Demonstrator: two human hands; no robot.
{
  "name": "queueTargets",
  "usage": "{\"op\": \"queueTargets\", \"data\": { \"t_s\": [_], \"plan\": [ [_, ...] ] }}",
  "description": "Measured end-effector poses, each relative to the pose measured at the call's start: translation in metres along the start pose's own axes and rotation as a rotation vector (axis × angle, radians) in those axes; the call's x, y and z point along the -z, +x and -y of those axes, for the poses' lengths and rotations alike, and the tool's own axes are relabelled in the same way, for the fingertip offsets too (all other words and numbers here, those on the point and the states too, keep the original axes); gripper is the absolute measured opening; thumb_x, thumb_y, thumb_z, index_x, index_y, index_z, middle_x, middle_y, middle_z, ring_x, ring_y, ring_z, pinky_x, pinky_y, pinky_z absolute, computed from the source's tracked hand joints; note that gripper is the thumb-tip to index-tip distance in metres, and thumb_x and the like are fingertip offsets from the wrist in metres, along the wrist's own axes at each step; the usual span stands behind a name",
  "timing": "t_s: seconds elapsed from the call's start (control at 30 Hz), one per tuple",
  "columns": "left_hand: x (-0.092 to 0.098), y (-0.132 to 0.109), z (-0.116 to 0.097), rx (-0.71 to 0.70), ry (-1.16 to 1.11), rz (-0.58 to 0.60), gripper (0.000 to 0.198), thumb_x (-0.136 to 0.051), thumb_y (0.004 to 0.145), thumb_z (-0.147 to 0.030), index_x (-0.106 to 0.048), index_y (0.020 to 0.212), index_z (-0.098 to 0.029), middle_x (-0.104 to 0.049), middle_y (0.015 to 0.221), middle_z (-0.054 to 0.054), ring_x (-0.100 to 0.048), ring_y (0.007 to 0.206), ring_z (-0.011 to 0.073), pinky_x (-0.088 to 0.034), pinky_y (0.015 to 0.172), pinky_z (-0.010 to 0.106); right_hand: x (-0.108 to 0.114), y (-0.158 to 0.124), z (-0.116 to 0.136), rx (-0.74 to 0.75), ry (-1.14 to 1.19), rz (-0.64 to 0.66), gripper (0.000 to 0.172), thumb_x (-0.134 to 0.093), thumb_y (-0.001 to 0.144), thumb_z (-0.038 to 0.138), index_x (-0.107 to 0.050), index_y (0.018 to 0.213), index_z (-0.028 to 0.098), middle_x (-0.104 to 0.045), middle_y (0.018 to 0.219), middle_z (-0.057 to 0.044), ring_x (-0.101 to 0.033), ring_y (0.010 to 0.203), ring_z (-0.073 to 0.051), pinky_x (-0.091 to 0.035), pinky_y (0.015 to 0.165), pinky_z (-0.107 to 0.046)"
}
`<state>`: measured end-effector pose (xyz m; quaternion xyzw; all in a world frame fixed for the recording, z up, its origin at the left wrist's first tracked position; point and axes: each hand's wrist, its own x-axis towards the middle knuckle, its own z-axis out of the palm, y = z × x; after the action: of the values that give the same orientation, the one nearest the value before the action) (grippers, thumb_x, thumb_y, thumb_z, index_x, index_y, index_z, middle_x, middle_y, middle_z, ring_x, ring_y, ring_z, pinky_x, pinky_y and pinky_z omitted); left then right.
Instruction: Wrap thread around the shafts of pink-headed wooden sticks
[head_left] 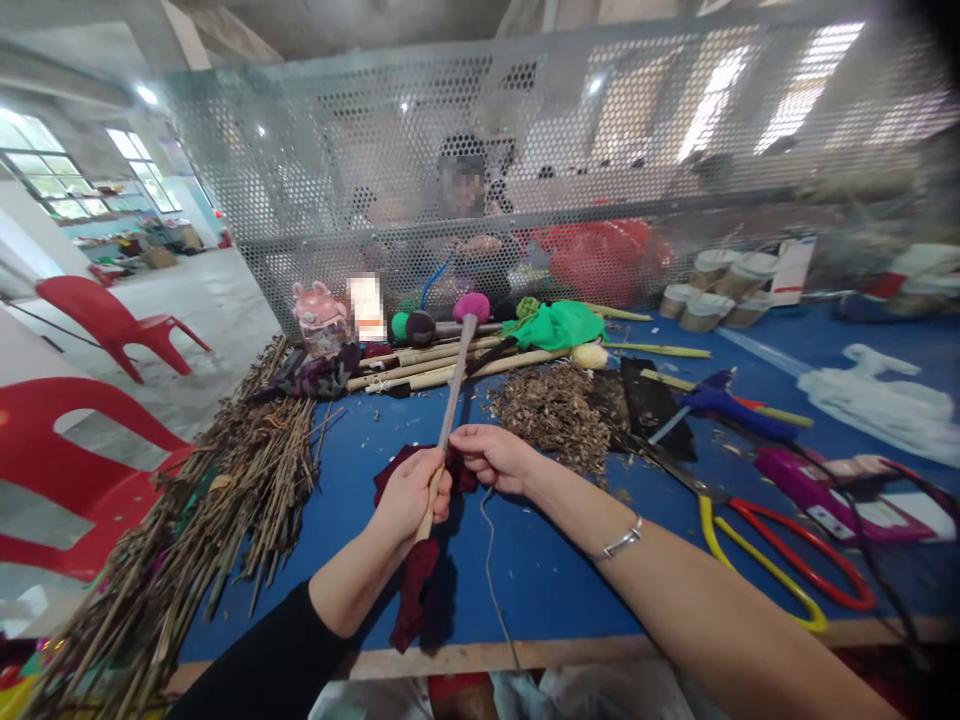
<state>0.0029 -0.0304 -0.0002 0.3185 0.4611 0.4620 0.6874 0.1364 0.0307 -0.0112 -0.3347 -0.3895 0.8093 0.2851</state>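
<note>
My left hand (409, 495) is wrapped round a pale wooden stick (456, 380), which slants up and away from me. Its far end carries a round magenta ball (472, 307), and a greyish, sheer covering seems to be drawn down along the stick. Dark red cloth (416, 595) shows at the near end and also lies behind my hands. My right hand (495, 458) is closed in a pinch beside the stick, just above the left. A thin thread (491, 560) runs from under the right hand down to the table's front edge; its upper end is hidden.
Dry twigs (247, 480) are heaped at left; brown chips (551, 405) lie ahead. Large scissors (720, 495) with red and yellow handles rest at right, near a purple device (844, 500). Green cloth (559, 325) and sticks lie below a perforated metal screen (360, 150); a person sits behind it.
</note>
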Motion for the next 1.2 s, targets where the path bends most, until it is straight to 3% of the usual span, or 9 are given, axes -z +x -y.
{"op": "queueTargets", "data": {
  "t_s": [0.1,0.17,0.37,0.6,0.77,0.87,1.0,1.1,1.2],
  "plan": [
    [0.0,-0.003,-0.004,0.138,-0.165,0.093,0.021,-0.046,0.08,-0.037,-0.047,0.078,-0.016,-0.042,0.048,-0.008,-0.03,0.029,0.0018,-0.024,0.03,0.013,-0.001,0.003,0.0,0.001,0.061,0.122,0.023,-0.064,0.069,0.029,-0.05,0.081,0.015,-0.039,0.048,0.009,-0.012,0.033,0.0,-0.002,0.032,-0.014],
    [0.001,-0.004,-0.007,0.209,-0.155,0.106,0.023,-0.042,0.082,-0.038,-0.049,0.082,-0.016,-0.045,0.051,-0.006,-0.034,0.032,0.0027,-0.028,0.031,0.014,-0.001,0.005,0.0,0.014,0.075,0.132,0.022,-0.063,0.069,0.029,-0.049,0.078,0.014,-0.04,0.047,0.009,-0.011,0.033,0.0,-0.002,0.031,-0.014],
    [0.008,-0.007,-0.007,0.058,0.253,0.044,0.036,-0.069,0.061,-0.042,-0.051,0.073,-0.014,-0.054,0.061,-0.002,-0.048,0.047,0.0051,-0.04,0.043,0.016,0.001,0.004,-0.002,0.099,0.061,-0.038,0.031,-0.069,0.061,0.027,-0.04,0.065,0.017,-0.028,0.038,0.013,-0.011,0.032,0.0,-0.002,0.03,-0.015],
    [0.001,-0.008,-0.006,-0.054,0.35,0.018,0.037,-0.072,0.057,-0.039,-0.056,0.078,-0.013,-0.06,0.063,0.001,-0.052,0.049,0.0077,-0.041,0.046,0.018,0.001,0.003,-0.005,0.119,0.062,-0.082,0.029,-0.069,0.062,0.028,-0.042,0.064,0.017,-0.027,0.036,0.013,-0.011,0.031,0.0,-0.003,0.03,-0.015],
    [0.005,-0.01,-0.01,0.037,0.198,0.144,0.025,-0.067,0.066,-0.031,-0.059,0.08,-0.012,-0.064,0.072,0.005,-0.058,0.057,0.0089,-0.043,0.048,0.016,-0.001,-0.001,-0.002,0.063,0.116,0.047,0.021,-0.065,0.068,0.028,-0.052,0.076,0.013,-0.028,0.041,0.012,-0.016,0.031,0.0,-0.006,0.03,-0.012],
    [0.008,-0.01,-0.011,0.114,0.128,0.183,0.024,-0.063,0.07,-0.03,-0.059,0.086,-0.012,-0.065,0.078,0.007,-0.06,0.06,0.0102,-0.046,0.051,0.018,-0.003,0.001,-0.004,0.042,0.097,0.0,0.017,-0.062,0.071,0.026,-0.053,0.078,0.013,-0.033,0.042,0.01,-0.023,0.031,-0.001,-0.008,0.03,-0.012],
    [0.01,-0.005,-0.012,0.034,0.313,0.118,0.026,-0.069,0.065,-0.032,-0.056,0.077,-0.012,-0.062,0.067,0.003,-0.056,0.049,0.0086,-0.043,0.044,0.018,-0.006,0.007,-0.007,0.073,0.063,-0.07,0.018,-0.062,0.072,0.026,-0.048,0.069,0.015,-0.031,0.038,0.011,-0.015,0.029,0.0,-0.007,0.029,-0.013],
    [0.011,-0.002,-0.015,0.037,0.296,0.14,0.024,-0.069,0.065,-0.03,-0.057,0.073,-0.011,-0.062,0.065,0.004,-0.054,0.048,0.0069,-0.043,0.046,0.016,-0.007,0.007,-0.004,0.081,0.071,0.002,0.02,-0.064,0.07,0.029,-0.05,0.072,0.014,-0.029,0.038,0.012,-0.014,0.03,0.0,-0.006,0.029,-0.013],
    [0.011,-0.003,-0.017,0.127,0.134,0.224,0.024,-0.063,0.071,-0.031,-0.061,0.085,-0.011,-0.065,0.078,0.007,-0.059,0.059,0.0083,-0.046,0.053,0.017,-0.007,0.003,-0.001,0.105,0.066,0.041,0.024,-0.065,0.068,0.03,-0.052,0.077,0.014,-0.032,0.04,0.011,-0.022,0.031,-0.001,-0.009,0.029,-0.012]
  ]
}}
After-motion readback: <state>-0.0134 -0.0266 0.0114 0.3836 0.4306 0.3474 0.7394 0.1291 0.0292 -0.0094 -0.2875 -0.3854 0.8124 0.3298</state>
